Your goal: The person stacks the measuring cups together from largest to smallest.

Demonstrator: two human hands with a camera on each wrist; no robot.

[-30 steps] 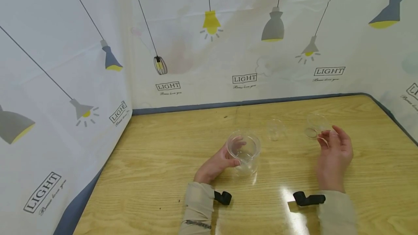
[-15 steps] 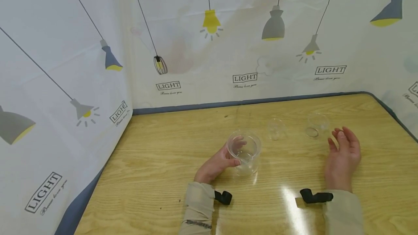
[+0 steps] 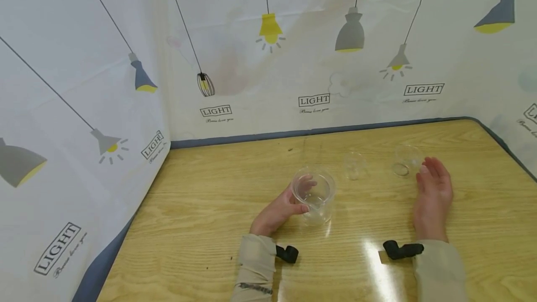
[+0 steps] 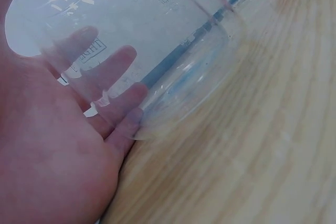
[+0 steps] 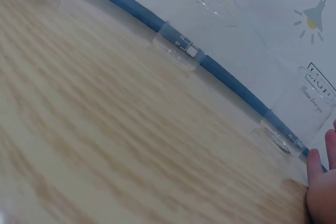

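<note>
My left hand (image 3: 278,206) grips a clear round plastic tub (image 3: 313,199) that stands upright on the table, thumb on the near side and fingers round the far side. In the left wrist view, the fingers show through the tub's clear wall (image 4: 173,40). Farther right, my right hand (image 3: 434,195) is raised beside a clear beaker (image 3: 401,168) with printed markings, its fingers fairly straight. Whether the fingertips touch that beaker I cannot tell. A smaller clear beaker (image 5: 181,48), marked with 10 and 20, stands between the tub and the larger beaker.
The wood-grain table (image 3: 201,227) carries these clear vessels. White cloth (image 3: 247,73) printed with lamps encloses the back and sides, with a blue strip (image 3: 235,139) along the table's back edge. Black wrist mounts (image 3: 287,254) stick out from both sleeves.
My right hand first drew right, away from the larger beaker, then came back left to it with straighter fingers. The left hand and tub have stayed in place.
</note>
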